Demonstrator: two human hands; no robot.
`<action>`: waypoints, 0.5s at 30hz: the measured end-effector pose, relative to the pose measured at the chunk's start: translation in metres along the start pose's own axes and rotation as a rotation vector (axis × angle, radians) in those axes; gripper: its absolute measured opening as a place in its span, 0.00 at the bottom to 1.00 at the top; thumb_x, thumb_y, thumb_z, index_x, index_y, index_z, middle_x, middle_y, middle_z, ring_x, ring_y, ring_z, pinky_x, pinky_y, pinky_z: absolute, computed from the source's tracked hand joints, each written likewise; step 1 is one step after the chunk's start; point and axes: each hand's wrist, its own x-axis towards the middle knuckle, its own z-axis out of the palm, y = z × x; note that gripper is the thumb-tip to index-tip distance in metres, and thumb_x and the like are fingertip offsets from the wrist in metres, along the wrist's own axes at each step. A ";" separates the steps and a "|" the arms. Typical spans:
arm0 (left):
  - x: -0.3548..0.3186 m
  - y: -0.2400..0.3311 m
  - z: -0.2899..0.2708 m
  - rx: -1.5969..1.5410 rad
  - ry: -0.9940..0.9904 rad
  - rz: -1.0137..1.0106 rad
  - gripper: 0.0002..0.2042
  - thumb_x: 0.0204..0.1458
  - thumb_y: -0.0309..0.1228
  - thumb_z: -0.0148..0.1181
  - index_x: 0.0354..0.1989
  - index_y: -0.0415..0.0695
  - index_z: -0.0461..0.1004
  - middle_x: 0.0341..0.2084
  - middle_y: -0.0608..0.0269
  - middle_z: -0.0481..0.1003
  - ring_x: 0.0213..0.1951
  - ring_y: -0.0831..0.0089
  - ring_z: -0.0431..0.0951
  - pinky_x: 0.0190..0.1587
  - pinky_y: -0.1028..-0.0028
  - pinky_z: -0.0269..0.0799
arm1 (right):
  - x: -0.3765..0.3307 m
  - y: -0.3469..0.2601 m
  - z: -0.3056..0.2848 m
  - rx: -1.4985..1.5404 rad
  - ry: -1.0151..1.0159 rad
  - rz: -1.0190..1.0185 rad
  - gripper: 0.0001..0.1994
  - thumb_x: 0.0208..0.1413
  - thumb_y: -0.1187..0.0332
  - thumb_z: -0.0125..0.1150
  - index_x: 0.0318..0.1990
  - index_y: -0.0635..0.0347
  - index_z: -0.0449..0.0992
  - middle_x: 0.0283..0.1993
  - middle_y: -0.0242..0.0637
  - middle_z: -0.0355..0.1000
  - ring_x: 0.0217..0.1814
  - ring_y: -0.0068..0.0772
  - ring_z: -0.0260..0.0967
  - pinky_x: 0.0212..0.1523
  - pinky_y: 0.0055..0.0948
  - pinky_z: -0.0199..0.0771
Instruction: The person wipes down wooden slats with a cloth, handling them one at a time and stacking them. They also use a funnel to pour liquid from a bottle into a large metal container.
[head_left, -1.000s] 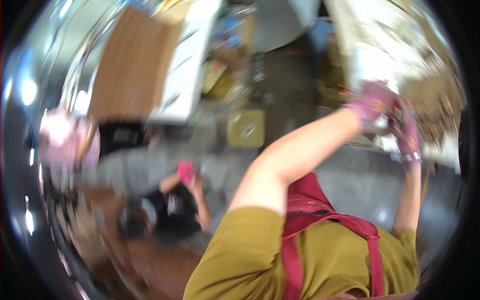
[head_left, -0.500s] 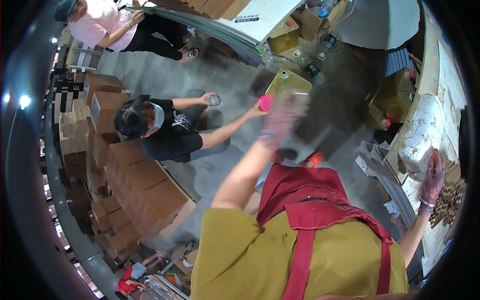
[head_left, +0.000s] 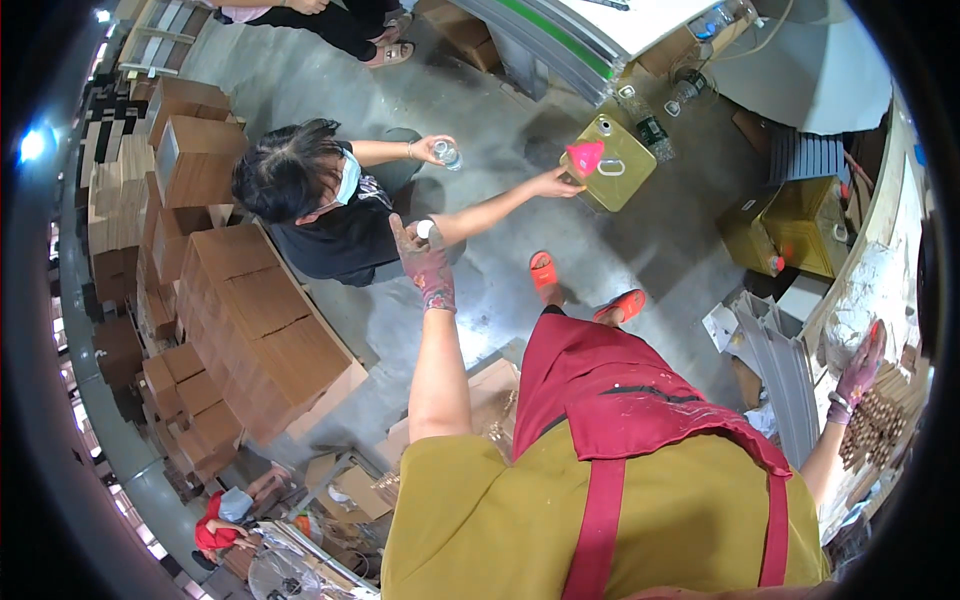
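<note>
My left hand (head_left: 428, 270), in a stained patterned glove, is stretched out in front of the co-worker's arm. A small white round thing (head_left: 424, 229), cap-like, sits at its curled fingers, with one finger pointing up beside it. My right hand (head_left: 858, 375), also gloved, with orange fingertips, lies with fingers extended against a whitish wrapped lump (head_left: 855, 300) on the bench at the right. A crouching co-worker in a black shirt holds a clear bottle (head_left: 447, 155) in one hand. Their other hand reaches a pink funnel (head_left: 585, 156) over a yellow-green jerrycan (head_left: 630, 180).
Brown cartons (head_left: 265, 330) are stacked at the left. Clear plastic bottles (head_left: 655, 137) lie behind the jerrycan. More yellow-green cans (head_left: 805, 235) and grey profiles (head_left: 775, 370) stand by the bench. Thin brown sticks (head_left: 870, 430) lie near my right hand. Other people are farther off.
My left hand has swung left from near the jerrycan, and the white thing now shows in it. The co-worker's pink funnel has moved right over the can. My right hand remains at the lump.
</note>
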 end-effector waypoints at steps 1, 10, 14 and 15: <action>-0.001 0.003 -0.001 -0.049 -0.004 -0.025 0.43 0.44 0.27 0.68 0.70 0.42 0.50 0.53 0.60 0.69 0.43 0.74 0.72 0.46 0.77 0.70 | -0.001 0.004 0.002 -0.013 0.014 -0.018 0.23 0.67 0.60 0.41 0.65 0.59 0.63 0.68 0.45 0.59 0.71 0.44 0.53 0.69 0.37 0.51; -0.006 -0.014 -0.009 0.336 0.121 0.124 0.29 0.46 0.39 0.66 0.55 0.38 0.68 0.36 0.59 0.76 0.35 0.71 0.77 0.41 0.71 0.73 | 0.003 0.027 0.014 0.036 0.058 0.060 0.20 0.65 0.66 0.44 0.63 0.56 0.66 0.64 0.44 0.63 0.68 0.43 0.57 0.65 0.37 0.56; -0.004 0.006 -0.017 0.238 0.129 0.095 0.20 0.44 0.32 0.67 0.45 0.37 0.72 0.33 0.60 0.76 0.33 0.70 0.77 0.40 0.72 0.74 | 0.012 0.108 0.006 0.786 0.130 0.325 0.21 0.61 0.69 0.49 0.62 0.62 0.66 0.59 0.39 0.67 0.59 0.35 0.66 0.57 0.32 0.65; 0.000 0.003 -0.029 0.236 0.124 0.118 0.21 0.44 0.31 0.67 0.46 0.37 0.71 0.33 0.60 0.76 0.34 0.71 0.77 0.41 0.73 0.73 | 0.023 0.114 -0.005 0.689 0.169 0.362 0.21 0.62 0.69 0.49 0.62 0.62 0.66 0.59 0.39 0.68 0.58 0.35 0.66 0.56 0.31 0.66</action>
